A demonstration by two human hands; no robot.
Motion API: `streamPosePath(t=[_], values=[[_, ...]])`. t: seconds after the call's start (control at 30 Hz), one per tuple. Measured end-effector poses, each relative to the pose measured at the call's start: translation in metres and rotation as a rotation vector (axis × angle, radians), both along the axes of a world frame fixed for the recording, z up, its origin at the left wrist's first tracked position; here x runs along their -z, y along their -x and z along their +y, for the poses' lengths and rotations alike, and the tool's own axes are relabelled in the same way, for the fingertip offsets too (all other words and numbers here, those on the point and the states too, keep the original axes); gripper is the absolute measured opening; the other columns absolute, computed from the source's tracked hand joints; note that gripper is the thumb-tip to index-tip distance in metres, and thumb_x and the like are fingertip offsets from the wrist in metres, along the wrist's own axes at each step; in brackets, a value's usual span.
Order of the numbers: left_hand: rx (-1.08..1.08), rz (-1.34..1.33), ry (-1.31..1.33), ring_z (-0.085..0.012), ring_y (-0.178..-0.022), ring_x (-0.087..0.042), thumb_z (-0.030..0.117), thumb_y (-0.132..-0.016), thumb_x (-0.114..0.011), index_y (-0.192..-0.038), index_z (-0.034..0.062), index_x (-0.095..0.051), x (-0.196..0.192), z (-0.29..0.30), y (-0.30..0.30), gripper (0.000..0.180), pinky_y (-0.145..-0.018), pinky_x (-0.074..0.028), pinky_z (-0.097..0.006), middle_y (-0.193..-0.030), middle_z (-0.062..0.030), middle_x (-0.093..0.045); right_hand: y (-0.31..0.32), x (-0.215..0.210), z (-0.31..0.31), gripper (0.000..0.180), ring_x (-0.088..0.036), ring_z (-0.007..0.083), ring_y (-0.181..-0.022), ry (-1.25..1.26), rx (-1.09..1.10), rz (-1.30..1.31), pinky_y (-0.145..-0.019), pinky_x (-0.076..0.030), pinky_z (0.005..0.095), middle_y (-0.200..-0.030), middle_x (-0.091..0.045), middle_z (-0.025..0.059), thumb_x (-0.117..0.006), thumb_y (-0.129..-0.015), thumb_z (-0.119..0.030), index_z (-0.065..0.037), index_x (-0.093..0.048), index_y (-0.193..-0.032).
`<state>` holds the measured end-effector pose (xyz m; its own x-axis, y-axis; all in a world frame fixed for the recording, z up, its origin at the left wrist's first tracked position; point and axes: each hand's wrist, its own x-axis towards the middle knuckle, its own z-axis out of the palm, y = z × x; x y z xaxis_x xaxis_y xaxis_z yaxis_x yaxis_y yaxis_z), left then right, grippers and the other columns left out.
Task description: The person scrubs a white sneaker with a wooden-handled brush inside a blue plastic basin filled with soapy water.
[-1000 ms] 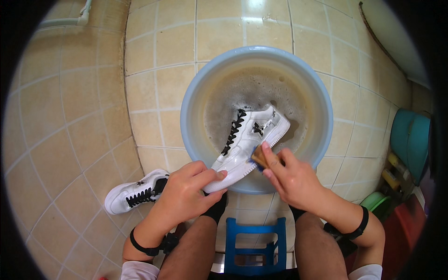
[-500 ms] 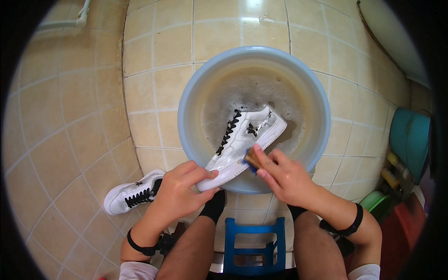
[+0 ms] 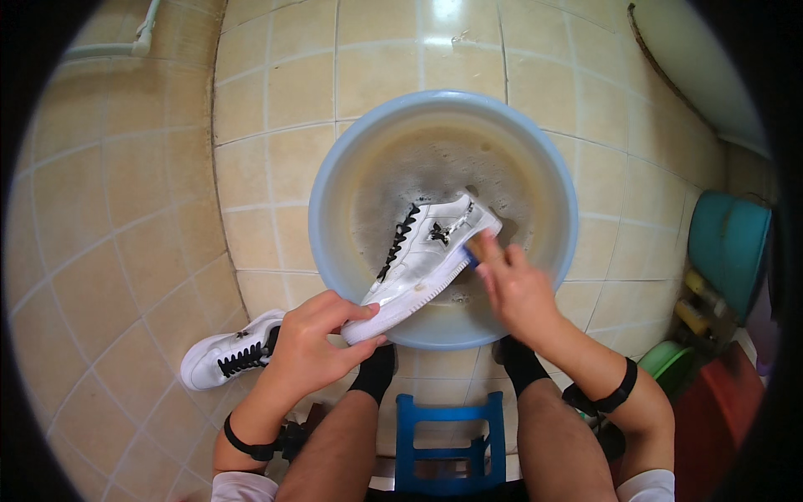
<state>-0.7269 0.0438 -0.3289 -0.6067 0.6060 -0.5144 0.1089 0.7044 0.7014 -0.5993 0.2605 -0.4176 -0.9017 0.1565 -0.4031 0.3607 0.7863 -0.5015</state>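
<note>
A white sneaker [image 3: 422, 255] with black laces lies tilted over the near side of a pale blue basin [image 3: 320, 251], its sole edge turned toward me. My left hand [image 3: 322, 339] pinches the toe end at the basin's rim. In my right hand [image 3: 519, 289] is a scrubbing brush [image 3: 475, 250] with a brown back and blue bristles, held against the sole edge near the heel. Cloudy, foamy grey water [image 3: 418, 159] fills the basin's bottom. The second white sneaker [image 3: 222, 360], also black-laced, rests on the floor left of my left forearm.
A blue plastic stool [image 3: 450, 410] stands between my legs, close to the basin. At the right are a teal tub [image 3: 729, 247], a green basin [image 3: 667, 368] and a red container [image 3: 719, 422]. A tiled wall [image 3: 125, 251] rises at the left, with a white pipe [image 3: 142, 40] above.
My right hand has slid the brush up along the sole edge, from mid-shoe toward the heel. The left hand keeps its grip on the toe. The whole view has shifted slightly.
</note>
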Motion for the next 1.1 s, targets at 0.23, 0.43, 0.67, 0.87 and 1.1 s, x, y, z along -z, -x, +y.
streamPosePath(t=[0.23,0.43,0.67,0.87,1.1], values=[[0.002,0.022,-0.033,-0.0139,-0.066,-0.058,0.008,-0.061,-0.080,-0.088,0.0041,-0.068,-0.001,-0.006,0.002,0.030,-0.057,-0.051,-0.026,-0.072,-0.0057,-0.058,0.006,-0.008,0.002,0.053,-0.054,0.0283,-0.063,0.152,-0.185,0.049,-0.048,-0.046,0.0377,-0.084,-0.048,0.0126,-0.059,-0.085,-0.018,-0.005,-0.041,-0.133],[-0.057,0.012,-0.020,-0.0135,-0.065,-0.057,0.007,-0.060,-0.079,-0.087,0.0037,-0.069,-0.001,-0.005,0.003,0.029,-0.055,-0.050,-0.024,-0.072,-0.0057,-0.058,0.005,0.005,0.004,0.055,-0.053,0.0247,-0.061,-0.104,-0.218,0.082,-0.045,-0.045,0.0356,-0.081,-0.048,0.0106,-0.062,-0.082,-0.020,-0.006,-0.043,-0.131],[0.083,0.149,-0.055,-0.0138,-0.061,-0.054,0.006,-0.059,-0.079,-0.086,0.0035,-0.069,0.002,-0.016,0.006,0.029,-0.055,-0.047,-0.024,-0.071,-0.0064,-0.058,0.000,-0.001,-0.004,0.049,-0.054,0.0276,-0.056,0.178,-0.212,0.116,-0.045,-0.045,0.0376,-0.080,-0.048,0.0127,-0.059,-0.085,-0.022,-0.004,-0.045,-0.129],[-0.030,0.058,-0.047,-0.0133,-0.063,-0.057,0.006,-0.060,-0.079,-0.087,0.0027,-0.068,0.000,-0.010,0.009,0.030,-0.054,-0.049,-0.024,-0.072,-0.0066,-0.058,0.015,0.005,-0.002,0.047,-0.055,0.0279,-0.056,-0.053,-0.153,0.171,-0.043,-0.045,0.0394,-0.080,-0.048,0.0129,-0.057,-0.086,-0.023,-0.004,-0.046,-0.127],[-0.016,0.039,-0.053,-0.0130,-0.063,-0.056,0.007,-0.060,-0.079,-0.087,0.0025,-0.068,-0.001,-0.007,0.006,0.029,-0.052,-0.048,-0.024,-0.071,-0.0066,-0.058,0.015,-0.007,-0.007,0.047,-0.054,0.0283,-0.056,0.100,-0.103,0.163,-0.046,-0.045,0.0387,-0.080,-0.049,0.0124,-0.058,-0.085,-0.020,-0.004,-0.047,-0.128]])
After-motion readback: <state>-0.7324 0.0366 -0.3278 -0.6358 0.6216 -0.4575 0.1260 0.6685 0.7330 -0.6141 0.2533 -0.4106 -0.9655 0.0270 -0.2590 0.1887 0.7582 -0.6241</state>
